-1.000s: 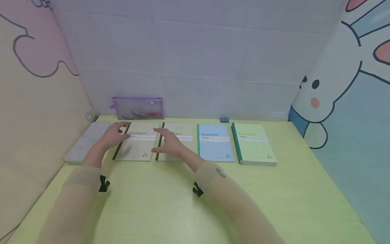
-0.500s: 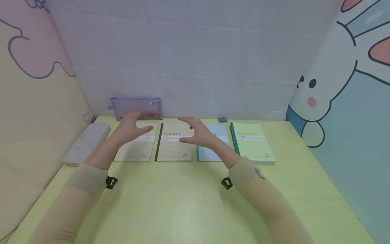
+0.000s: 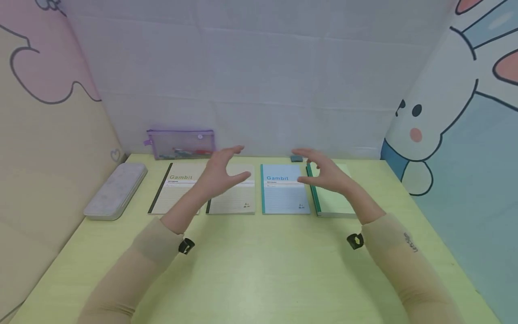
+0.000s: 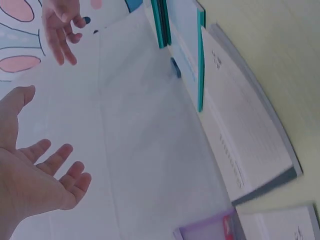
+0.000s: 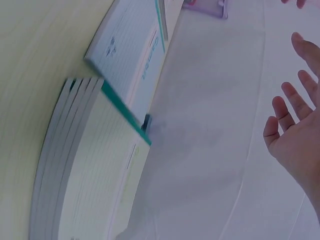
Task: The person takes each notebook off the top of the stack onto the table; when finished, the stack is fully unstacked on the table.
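Observation:
Four is avoided here: several Gambit notebooks lie in a row along the back of the table. Leftmost is a white notebook point(image 3: 178, 191) with a dark spine; beside it lies a second white notebook point(image 3: 234, 198), partly covered by my left hand point(image 3: 218, 177) in the head view. A blue notebook point(image 3: 283, 198) follows, then a stack of green notebooks point(image 3: 333, 200) at the right. My left hand is raised, thumb and fingers spread, holding nothing. Above the green stack hovers my right hand point(image 3: 328, 175), likewise spread, with its fingertips toward the blue notebook. Both palms face each other.
A grey-white case point(image 3: 115, 191) lies at the table's left edge. Against the back wall stands a purple mesh pencil pouch point(image 3: 182, 144) with pens inside. A small blue-grey block point(image 3: 296, 159) sits behind the blue notebook. Walls border the left, back and right.
Both hands have moved rightward along the row, from the white notebooks to over the second white and the green ones. The gap between them has widened. The notebooks stay in place.

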Motion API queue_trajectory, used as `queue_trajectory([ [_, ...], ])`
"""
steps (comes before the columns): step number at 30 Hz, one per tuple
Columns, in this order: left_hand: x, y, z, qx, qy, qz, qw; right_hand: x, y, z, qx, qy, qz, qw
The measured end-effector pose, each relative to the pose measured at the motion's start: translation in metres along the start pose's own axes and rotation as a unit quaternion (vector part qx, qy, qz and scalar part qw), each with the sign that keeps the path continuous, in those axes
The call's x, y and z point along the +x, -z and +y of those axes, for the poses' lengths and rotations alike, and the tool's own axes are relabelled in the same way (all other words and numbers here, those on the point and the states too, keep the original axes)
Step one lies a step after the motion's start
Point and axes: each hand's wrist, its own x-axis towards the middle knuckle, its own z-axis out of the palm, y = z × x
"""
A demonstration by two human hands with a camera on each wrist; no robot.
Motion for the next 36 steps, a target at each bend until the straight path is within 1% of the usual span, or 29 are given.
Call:
queue_trajectory([
  [4,0.007,-0.031,0.017,-0.032,-0.002,-0.002,0.9995,-0.021,0.016,0.023,-0.017,-0.031,0.002,0.999],
  [10,0.018,-0.079,0.037,-0.066,0.003,-0.019,0.9976,-0.052,0.033,0.061,-0.029,-0.077,0.025,0.996],
  [15,0.025,-0.118,0.048,-0.096,0.01,-0.061,0.9935,-0.074,0.039,0.094,-0.03,-0.122,0.033,0.992],
  [17,0.027,-0.133,0.052,-0.106,0.012,-0.078,0.9912,-0.082,0.04,0.106,-0.029,-0.136,0.028,0.99],
  [22,0.034,-0.17,0.057,-0.109,0.019,-0.121,0.9865,-0.099,0.037,0.13,-0.016,-0.163,0.002,0.987],
  [26,0.04,-0.192,0.06,-0.113,0.038,-0.149,0.9816,-0.109,0.033,0.143,0.001,-0.194,-0.013,0.981],
  [30,0.048,-0.208,0.065,-0.11,0.064,-0.158,0.9793,-0.114,0.028,0.154,0.024,-0.231,-0.038,0.972],
  [33,0.053,-0.215,0.069,-0.1,0.083,-0.163,0.9779,-0.116,0.024,0.161,0.03,-0.248,-0.06,0.966],
  [36,0.056,-0.217,0.073,-0.082,0.097,-0.168,0.9776,-0.117,0.02,0.167,0.018,-0.256,-0.074,0.964],
])
